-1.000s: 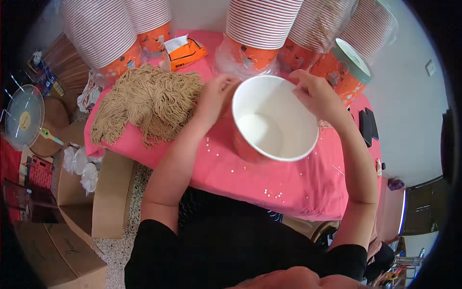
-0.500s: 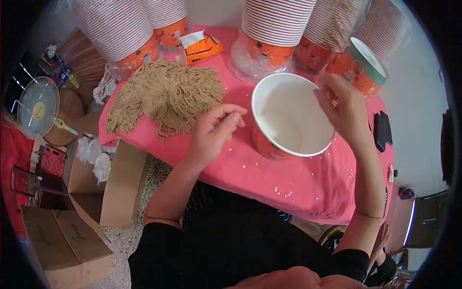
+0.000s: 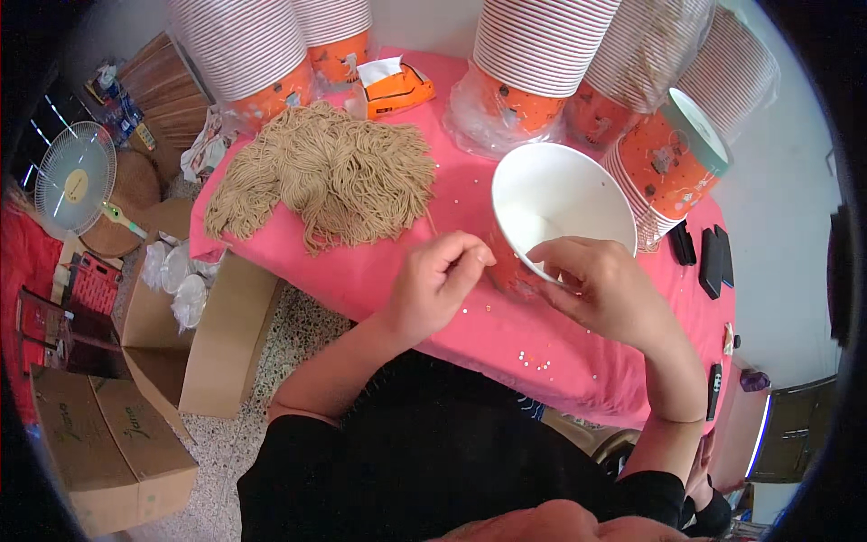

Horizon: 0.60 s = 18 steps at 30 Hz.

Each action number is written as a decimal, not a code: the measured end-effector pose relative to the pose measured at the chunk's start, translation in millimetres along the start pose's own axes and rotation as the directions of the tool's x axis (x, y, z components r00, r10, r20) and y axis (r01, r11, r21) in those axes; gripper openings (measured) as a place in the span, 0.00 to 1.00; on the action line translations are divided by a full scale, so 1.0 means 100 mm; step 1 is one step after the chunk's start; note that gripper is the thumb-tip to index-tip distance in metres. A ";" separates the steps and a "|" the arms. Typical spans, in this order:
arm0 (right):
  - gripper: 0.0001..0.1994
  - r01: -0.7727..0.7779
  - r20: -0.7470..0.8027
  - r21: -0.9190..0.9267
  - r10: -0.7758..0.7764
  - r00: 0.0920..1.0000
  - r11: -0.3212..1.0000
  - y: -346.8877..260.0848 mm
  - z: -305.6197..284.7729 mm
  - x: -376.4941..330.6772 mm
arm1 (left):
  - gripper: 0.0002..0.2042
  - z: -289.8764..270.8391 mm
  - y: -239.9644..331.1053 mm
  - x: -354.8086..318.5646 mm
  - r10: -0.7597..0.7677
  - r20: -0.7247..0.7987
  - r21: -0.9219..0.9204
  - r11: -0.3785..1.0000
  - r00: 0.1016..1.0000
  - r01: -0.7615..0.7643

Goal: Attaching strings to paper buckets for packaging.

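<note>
A white-lined paper bucket (image 3: 578, 194) with an orange printed outside stands on the table in front of me, its mouth tipped slightly toward me. My right hand (image 3: 591, 280) pinches its near rim, fingers inside and thumb outside. Just left of the bucket, my left hand (image 3: 442, 282) is closed in a pinch; what its fingertips hold is too small to make out. A thin tan strand shows just above that hand, by the pile of tan cords (image 3: 334, 176). The cords lie in a loose heap at the table's left.
Tall stacks of nested paper buckets (image 3: 542, 45) line the back of the pink-covered table (image 3: 361, 280). A tissue pack (image 3: 397, 90) lies among them. An upturned bucket (image 3: 673, 154) and a phone (image 3: 712, 262) are at right. Small white discs (image 3: 533, 357) dot the cloth. Cardboard boxes (image 3: 226, 334) stand left.
My right hand has come down from the bucket's far right side to its near rim. My left hand has shifted slightly right and nearer to me. The view has shifted a little.
</note>
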State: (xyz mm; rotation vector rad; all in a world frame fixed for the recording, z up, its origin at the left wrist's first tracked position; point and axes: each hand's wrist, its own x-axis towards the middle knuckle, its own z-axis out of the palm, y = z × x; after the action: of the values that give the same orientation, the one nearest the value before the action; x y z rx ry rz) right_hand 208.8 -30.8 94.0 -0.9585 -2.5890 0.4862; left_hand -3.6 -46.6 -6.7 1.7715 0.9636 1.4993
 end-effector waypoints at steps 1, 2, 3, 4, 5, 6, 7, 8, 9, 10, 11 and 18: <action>0.12 -0.028 -0.027 0.012 0.028 0.999 1.000 -0.01 0.02 0.01 | 0.05 0.03 0.01 0.01 0.057 0.000 0.087 0.995 0.998 -0.057; 0.12 -0.027 -0.020 0.013 0.027 0.999 1.000 -0.02 0.04 0.01 | 0.05 0.07 0.01 0.02 0.114 0.006 0.172 0.979 0.993 -0.113; 0.11 -0.022 -0.032 0.011 0.023 0.999 1.000 -0.02 0.06 0.02 | 0.04 0.10 0.02 0.00 0.119 -0.002 0.221 0.968 0.993 -0.115; 0.11 -0.017 -0.047 0.008 0.017 0.999 1.000 -0.03 0.05 0.02 | 0.04 0.12 0.01 0.01 0.117 -0.006 0.219 0.969 0.993 -0.113; 0.11 -0.016 -0.042 0.006 0.016 0.999 1.000 -0.04 0.05 0.03 | 0.04 0.13 0.00 0.01 0.162 -0.004 0.286 0.946 0.987 -0.154; 0.11 -0.026 -0.041 0.001 0.026 0.999 1.000 -0.04 0.04 0.03 | 0.04 0.13 0.00 0.02 0.207 0.003 0.350 0.916 0.978 -0.195; 0.11 -0.038 -0.041 -0.004 0.038 0.998 0.999 -0.05 0.03 0.03 | 0.04 0.14 0.01 0.03 0.213 0.008 0.324 0.924 0.977 -0.204; 0.11 -0.040 -0.039 -0.006 0.040 0.998 0.999 -0.06 0.00 0.03 | 0.04 0.13 0.03 0.03 0.213 0.006 0.321 0.925 0.977 -0.204; 0.11 -0.069 -0.031 0.031 0.070 0.997 0.997 -0.08 -0.04 0.03 | 0.03 0.13 0.04 0.02 0.154 0.010 0.260 0.954 0.988 -0.151; 0.10 -0.097 -0.021 0.069 0.099 0.995 0.993 -0.08 -0.05 0.02 | 0.03 0.12 0.05 0.01 0.093 0.017 0.200 0.975 0.996 -0.095; 0.10 -0.098 -0.020 0.068 0.099 0.995 0.993 -0.07 -0.06 0.01 | 0.03 0.12 0.05 0.00 0.093 0.016 0.198 0.976 0.996 -0.094; 0.08 -0.123 -0.045 0.186 0.133 0.990 0.975 0.01 -0.06 0.00 | 0.04 0.14 -0.04 -0.04 0.006 -0.017 -0.027 1.000 1.000 -0.007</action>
State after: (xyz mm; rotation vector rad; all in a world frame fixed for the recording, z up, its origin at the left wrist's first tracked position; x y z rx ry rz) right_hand 212.0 -29.1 98.7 -1.0626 -2.3932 0.7069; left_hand 9.0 -47.9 -14.7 1.7472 0.9423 1.5266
